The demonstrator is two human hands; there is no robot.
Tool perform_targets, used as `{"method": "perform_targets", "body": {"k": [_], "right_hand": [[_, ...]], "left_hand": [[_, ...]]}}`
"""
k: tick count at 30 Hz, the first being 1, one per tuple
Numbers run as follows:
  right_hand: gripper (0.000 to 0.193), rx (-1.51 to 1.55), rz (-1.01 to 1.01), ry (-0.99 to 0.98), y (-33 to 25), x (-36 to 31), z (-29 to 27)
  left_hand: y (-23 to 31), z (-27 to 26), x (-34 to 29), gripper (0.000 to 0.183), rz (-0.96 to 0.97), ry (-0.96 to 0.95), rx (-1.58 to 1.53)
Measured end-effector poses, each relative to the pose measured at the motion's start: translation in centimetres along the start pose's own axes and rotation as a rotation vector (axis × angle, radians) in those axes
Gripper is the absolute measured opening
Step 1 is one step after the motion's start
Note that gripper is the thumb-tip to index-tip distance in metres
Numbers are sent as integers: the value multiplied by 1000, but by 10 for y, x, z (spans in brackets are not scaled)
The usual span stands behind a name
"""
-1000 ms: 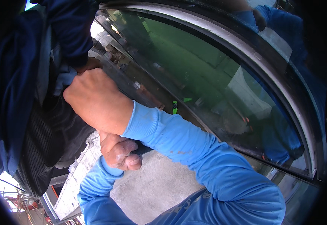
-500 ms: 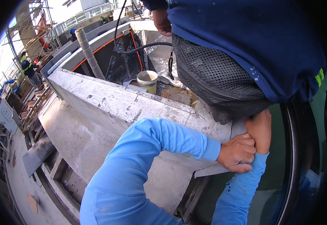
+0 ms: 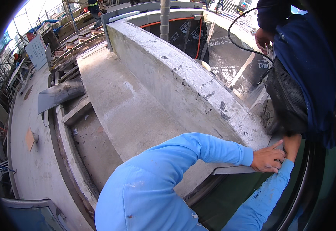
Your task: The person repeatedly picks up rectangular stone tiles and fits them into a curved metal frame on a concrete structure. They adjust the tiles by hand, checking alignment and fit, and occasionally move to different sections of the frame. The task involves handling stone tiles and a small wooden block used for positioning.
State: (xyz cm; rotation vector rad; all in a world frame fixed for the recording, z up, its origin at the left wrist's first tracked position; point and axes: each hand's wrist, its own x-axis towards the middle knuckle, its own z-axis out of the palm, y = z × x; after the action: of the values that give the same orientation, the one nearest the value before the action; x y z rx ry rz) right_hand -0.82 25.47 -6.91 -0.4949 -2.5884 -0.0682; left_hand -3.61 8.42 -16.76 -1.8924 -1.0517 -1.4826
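My left hand (image 3: 269, 158) is mostly closed at the right end of the concrete parapet (image 3: 168, 65), with its index finger stretched out. It rests against my right wrist, over a grey edge piece. What its curled fingers hold, if anything, is hidden. My right hand (image 3: 292, 144) reaches up past it, beneath a black mesh bag (image 3: 289, 86) at a co-worker's side. The bag hides its fingers. Both my arms wear light blue sleeves, and the left one bends across the concrete.
Close on the right stands a co-worker in a dark blue jacket (image 3: 310, 69), one hand (image 3: 263, 39) hanging beside a black cable (image 3: 235, 25). Beyond the parapet are a pole (image 3: 165, 19) and an orange hose (image 3: 198, 40). A metal sheet (image 3: 60, 94) lies left, near scaffolding.
The view has swung, so my hands and the co-worker appear farther right. My left index finger has stretched out from the closed hand. The bucket beyond the parapet is now mostly hidden.
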Motion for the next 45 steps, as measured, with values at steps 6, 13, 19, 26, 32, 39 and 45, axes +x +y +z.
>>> {"method": "perform_targets", "body": {"k": [6,13,19,26,32,39,45], "right_hand": [[44,-39,178,78,-2,0,9],[37,-101,303,77,-24,-2,11],[29,-131,262,93,-25,-6,11],[28,-190,191,66,-26,-6,12],[23,-121,267,38,-14,-7,20],[23,-257,112,156,-8,-12,29],[26,-420,61,5,24,-14,32]], "left_hand": [[41,-71,-19,33,-134,78,287],[21,-266,-83,18,-372,8,745],[-21,-402,-76,17,-442,-44,1067],[-71,-422,-95,42,-887,-49,1086],[-79,-401,-121,54,-894,-105,1139],[-77,-408,-119,45,-951,-238,1065],[-78,-407,-120,39,-901,-127,991]]}}
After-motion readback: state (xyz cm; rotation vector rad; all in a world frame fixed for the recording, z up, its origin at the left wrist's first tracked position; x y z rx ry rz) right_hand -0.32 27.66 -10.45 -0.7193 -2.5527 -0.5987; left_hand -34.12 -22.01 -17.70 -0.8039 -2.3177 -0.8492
